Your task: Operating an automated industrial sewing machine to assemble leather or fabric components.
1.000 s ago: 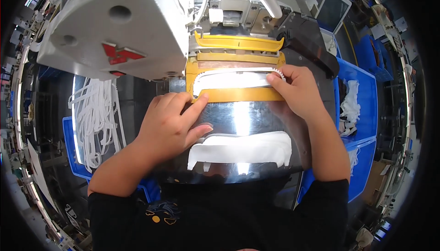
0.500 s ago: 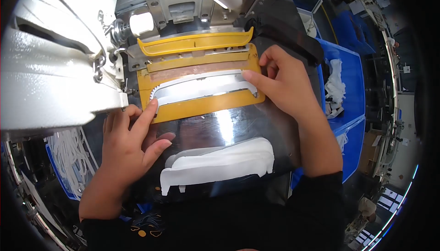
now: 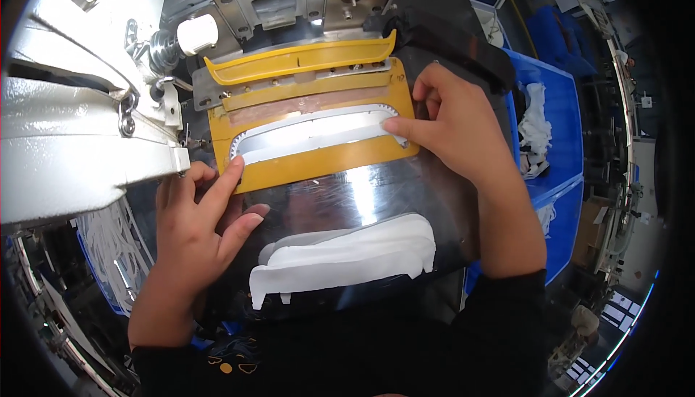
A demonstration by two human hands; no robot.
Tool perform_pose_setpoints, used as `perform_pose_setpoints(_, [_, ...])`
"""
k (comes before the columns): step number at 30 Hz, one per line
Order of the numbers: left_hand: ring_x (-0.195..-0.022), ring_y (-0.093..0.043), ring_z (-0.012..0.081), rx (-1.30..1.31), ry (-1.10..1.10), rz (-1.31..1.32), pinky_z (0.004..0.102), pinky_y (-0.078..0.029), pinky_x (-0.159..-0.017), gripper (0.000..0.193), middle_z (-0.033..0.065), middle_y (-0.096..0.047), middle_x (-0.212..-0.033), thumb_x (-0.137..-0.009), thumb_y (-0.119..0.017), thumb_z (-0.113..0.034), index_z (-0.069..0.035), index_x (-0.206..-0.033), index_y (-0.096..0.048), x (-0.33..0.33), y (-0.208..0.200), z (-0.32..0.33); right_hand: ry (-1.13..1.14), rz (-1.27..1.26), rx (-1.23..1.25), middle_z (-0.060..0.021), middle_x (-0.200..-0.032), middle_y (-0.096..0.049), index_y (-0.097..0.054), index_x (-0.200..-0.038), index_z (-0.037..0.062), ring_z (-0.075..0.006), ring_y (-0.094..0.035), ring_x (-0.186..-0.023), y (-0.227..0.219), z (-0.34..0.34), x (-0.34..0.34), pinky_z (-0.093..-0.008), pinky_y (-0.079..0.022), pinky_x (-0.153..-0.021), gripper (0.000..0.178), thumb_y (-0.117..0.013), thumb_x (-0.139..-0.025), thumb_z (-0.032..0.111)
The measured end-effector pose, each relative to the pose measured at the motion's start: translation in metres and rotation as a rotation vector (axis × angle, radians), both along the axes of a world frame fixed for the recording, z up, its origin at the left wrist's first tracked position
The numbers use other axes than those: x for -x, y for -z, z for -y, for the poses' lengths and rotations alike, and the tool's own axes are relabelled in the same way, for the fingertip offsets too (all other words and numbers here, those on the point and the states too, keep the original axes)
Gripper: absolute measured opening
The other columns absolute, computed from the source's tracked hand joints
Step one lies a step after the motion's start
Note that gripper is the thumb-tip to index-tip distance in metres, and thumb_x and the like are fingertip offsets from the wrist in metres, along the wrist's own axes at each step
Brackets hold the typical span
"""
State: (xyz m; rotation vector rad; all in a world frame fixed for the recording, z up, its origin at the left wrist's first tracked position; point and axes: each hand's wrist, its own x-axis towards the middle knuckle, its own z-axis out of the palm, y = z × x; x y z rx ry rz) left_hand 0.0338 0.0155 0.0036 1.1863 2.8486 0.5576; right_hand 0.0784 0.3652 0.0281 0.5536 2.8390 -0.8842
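Note:
A white curved fabric piece (image 3: 318,132) lies in the long slot of a yellow template plate (image 3: 326,169). Small notches show along its rounded left end. My left hand (image 3: 199,219) has its index fingertip on the plate's left side, at that end of the piece. Its thumb is stretched out and apart from the other fingers. On the right end of the piece rests the thumb of my right hand (image 3: 452,125). The bent index finger stays apart from that thumb, beside the plate's right edge; the other right fingers are partly hidden.
A white sewing machine (image 3: 79,136) stands close on the left. Behind the plate is a raised yellow curved bar (image 3: 300,64). Stacked white fabric pieces (image 3: 347,256) lie nearer me on the shiny table. Blue bins (image 3: 561,136) stand at the right.
The white piece sits flatter in the slot, and its upper border now follows the slot's curve. The whole view has shifted slightly. Both hands keep nearly the same places on the plate.

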Motion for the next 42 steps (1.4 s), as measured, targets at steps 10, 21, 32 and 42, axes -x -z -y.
perform_pose_setpoints(10, [-0.103, -0.058, 0.0314, 0.006, -0.010, 0.012, 0.0443, -0.048, -0.093, 0.056, 0.0121, -0.059, -0.113, -0.087, -0.088, -0.036, -0.006, -0.133, -0.077, 0.000, -0.004, 0.003, -0.185, -0.202, 0.125, -0.0121, -0.105, -0.070, -0.070, -0.105, 0.0059, -0.0260, -0.070, -0.093, 0.002, -0.001, -0.003, -0.0383, -0.057, -0.085, 0.030, -0.088, -0.084, 0.017])
perform_pose_setpoints(21, [-0.103, -0.059, 0.0312, -0.014, 0.008, 0.009, 0.0428, -0.052, -0.092, 0.057, 0.0116, -0.060, -0.115, -0.085, -0.090, -0.031, -0.006, -0.134, -0.077, 0.003, -0.005, 0.005, -0.857, -0.462, -0.106, -0.0072, -0.139, -0.071, -0.075, -0.120, 0.0105, -0.0376, -0.055, -0.142, 0.018, 0.035, 0.010, -0.0520, -0.044, -0.118, 0.031, -0.079, -0.092, 0.023])
perform_pose_setpoints(32, [-0.091, -0.062, 0.0284, -0.209, 0.149, 0.358, 0.0405, -0.050, -0.087, 0.039, 0.0085, -0.066, -0.095, -0.083, -0.091, -0.035, -0.004, -0.097, -0.071, 0.001, -0.024, 0.015, -0.838, -0.452, -0.189, -0.0100, -0.138, -0.071, -0.076, -0.124, 0.0108, -0.0376, -0.052, -0.147, 0.024, 0.034, 0.007, -0.0528, -0.041, -0.121, 0.034, -0.075, -0.098, 0.032])
perform_pose_setpoints(42, [-0.086, -0.062, 0.0298, -0.288, 0.313, 0.521, 0.0402, -0.048, -0.081, 0.021, 0.0085, -0.066, -0.091, -0.088, -0.085, -0.018, -0.008, -0.091, -0.067, -0.015, -0.015, 0.010, -0.795, -0.500, -0.072, -0.0134, -0.133, -0.072, -0.076, -0.123, 0.0075, -0.0394, -0.054, -0.143, 0.016, 0.034, -0.006, -0.0510, -0.042, -0.119, 0.037, -0.076, -0.097, 0.033])
